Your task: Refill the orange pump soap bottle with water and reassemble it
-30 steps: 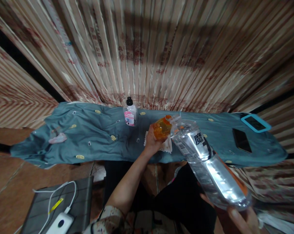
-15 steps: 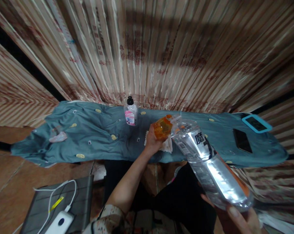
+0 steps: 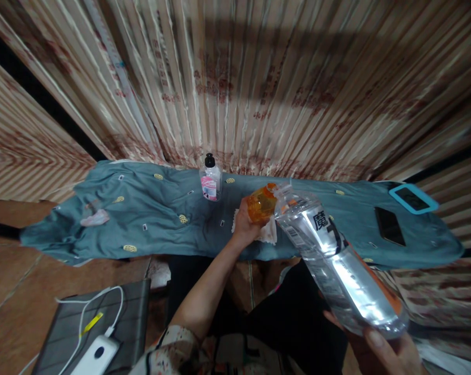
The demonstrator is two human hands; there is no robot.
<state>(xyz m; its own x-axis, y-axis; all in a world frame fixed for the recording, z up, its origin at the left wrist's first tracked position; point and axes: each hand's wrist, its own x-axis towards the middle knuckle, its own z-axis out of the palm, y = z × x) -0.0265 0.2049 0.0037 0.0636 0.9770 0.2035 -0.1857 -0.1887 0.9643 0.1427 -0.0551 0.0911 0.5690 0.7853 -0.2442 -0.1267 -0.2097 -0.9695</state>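
My left hand (image 3: 242, 227) is wrapped round a small orange bottle (image 3: 260, 202) held tilted above a white tissue (image 3: 268, 234) on the teal cloth. My right hand (image 3: 383, 350), at the bottom right, grips the base of a large clear plastic bottle (image 3: 332, 263) with a black-and-white label. The large bottle is tipped so its neck meets the mouth of the orange bottle.
A teal cloth (image 3: 149, 221) covers a low surface before a striped curtain. On it stand a small clear bottle with a pink label (image 3: 209, 182), a black phone (image 3: 389, 226) and a blue-framed device (image 3: 412, 197). A white power bank with cable (image 3: 97, 354) lies on a grey case at the lower left.
Both hands and bottles keep the same pose; only the view has shifted slightly.
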